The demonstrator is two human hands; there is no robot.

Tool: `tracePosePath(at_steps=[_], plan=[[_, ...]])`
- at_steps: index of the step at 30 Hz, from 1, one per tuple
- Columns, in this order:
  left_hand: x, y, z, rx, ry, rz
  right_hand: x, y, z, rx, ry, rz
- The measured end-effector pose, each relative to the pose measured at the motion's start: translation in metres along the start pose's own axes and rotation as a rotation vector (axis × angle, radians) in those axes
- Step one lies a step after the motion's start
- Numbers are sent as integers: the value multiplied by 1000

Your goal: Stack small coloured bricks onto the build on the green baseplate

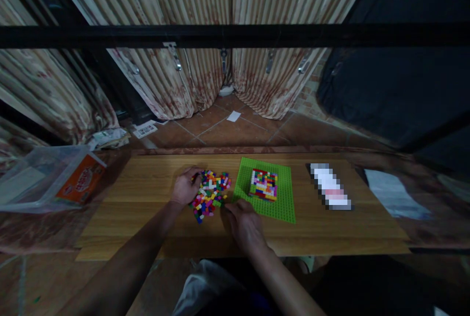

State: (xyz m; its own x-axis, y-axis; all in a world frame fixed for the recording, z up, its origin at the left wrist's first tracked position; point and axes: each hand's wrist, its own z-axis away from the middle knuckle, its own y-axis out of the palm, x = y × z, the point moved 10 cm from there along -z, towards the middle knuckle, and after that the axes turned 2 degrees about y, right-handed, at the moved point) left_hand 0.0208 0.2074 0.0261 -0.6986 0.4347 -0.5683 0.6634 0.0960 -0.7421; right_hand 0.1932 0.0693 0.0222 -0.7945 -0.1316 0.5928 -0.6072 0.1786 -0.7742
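Note:
A heap of small multicoloured toy building bricks lies loose on the wooden table. My left hand rests at the heap's left edge, its thumb and fingers curved apart over the outer bricks. At the heap's lower right, my right hand has its fingertips pinched together close above the tabletop; whatever may be between them is too small to make out. Beyond this hand lies a green studded baseplate, turned slightly. On it stands a low block of mixed-colour bricks built in a roughly square shape.
A phone-like device with a blurred screen lies on the wooden table toward the right. White paper is beyond the right edge. To the left stands a clear plastic box with an orange label. Striped curtains hang behind.

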Motion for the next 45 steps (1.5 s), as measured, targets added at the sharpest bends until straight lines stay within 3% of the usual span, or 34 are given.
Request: tracePosePath(at_steps=[5,11,17,21,26,45], plan=[[0,-1,0,-6,2,9,-1,7,-6,36,-47,74],[-3,-3,-1,-9,17,-4,-18,-22,8,-81,73,-225],[0,-1,-1,1,16,11,-82,-77,28,-317,328,-455],[-1,-1,-2,-2,20,13,-124,-97,29,-476,466,-616],[-1,-1,-2,12,5,6,-148,-93,19,-573,553,-817],[3,0,-1,18,-13,2,-159,-73,5,-514,642,-1045]])
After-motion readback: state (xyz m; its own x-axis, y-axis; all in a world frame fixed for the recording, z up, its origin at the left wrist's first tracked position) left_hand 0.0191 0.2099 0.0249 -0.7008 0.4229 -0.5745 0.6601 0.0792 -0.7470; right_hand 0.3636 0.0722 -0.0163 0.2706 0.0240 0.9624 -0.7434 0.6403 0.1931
